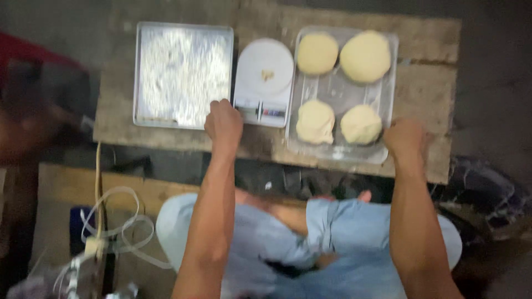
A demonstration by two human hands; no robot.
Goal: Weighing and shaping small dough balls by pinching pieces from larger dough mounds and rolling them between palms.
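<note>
Head: dough tray (390,83) lengthwise away

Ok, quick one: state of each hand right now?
Left hand: fisted at the near edge of the kitchen scale; grip unclear.
Right hand: fisted by the dough tray corner; blurred, cannot tell.

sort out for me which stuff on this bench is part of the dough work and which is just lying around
In use:
- left hand by the white scale
- right hand at the tray of four dough balls
- floured tray

Lying about:
- white cable on the floor
- dark bag, lower right
</note>
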